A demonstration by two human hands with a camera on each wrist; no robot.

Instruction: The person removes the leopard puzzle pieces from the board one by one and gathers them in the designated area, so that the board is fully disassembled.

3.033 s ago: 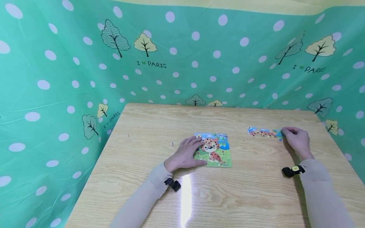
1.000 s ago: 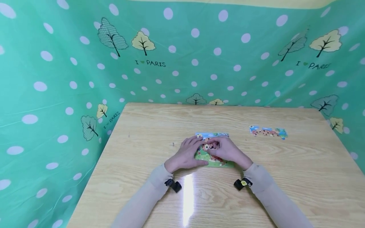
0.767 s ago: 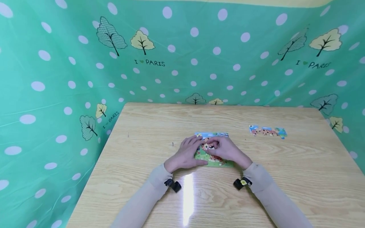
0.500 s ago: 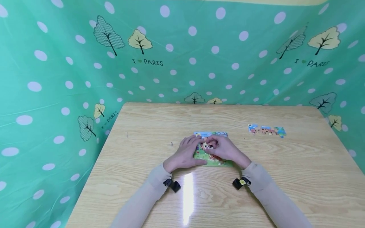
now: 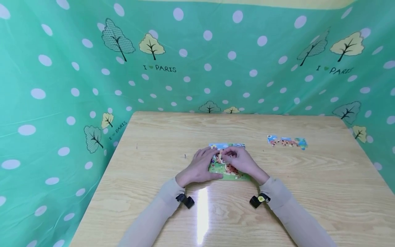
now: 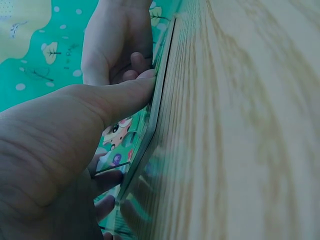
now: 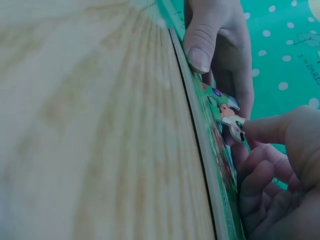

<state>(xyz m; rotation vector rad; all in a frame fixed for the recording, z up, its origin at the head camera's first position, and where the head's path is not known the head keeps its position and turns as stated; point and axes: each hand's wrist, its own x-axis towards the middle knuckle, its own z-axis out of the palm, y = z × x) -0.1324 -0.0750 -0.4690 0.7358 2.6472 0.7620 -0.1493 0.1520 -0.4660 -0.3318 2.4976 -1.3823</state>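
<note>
A jigsaw puzzle with a spotted leopard cub lies in a flat puzzle board at the table's middle. My left hand rests on its left side, fingers spread over the picture and thumb on the near edge. Between thumb and index finger, my right hand pinches a puzzle piece bearing part of the cub's face. That piece is tilted up from the board in the right wrist view. Its far side is hidden by the fingers. Farther right, several joined or touching pieces lie in a row.
The wooden table carries a tiny dark mark or scrap left of the board. A green dotted curtain hangs along the back and sides. Each wrist wears a small black camera.
My right hand has come left from the row of pieces to the board. In the last half second it has tilted up the face piece. My left hand has stayed in place.
</note>
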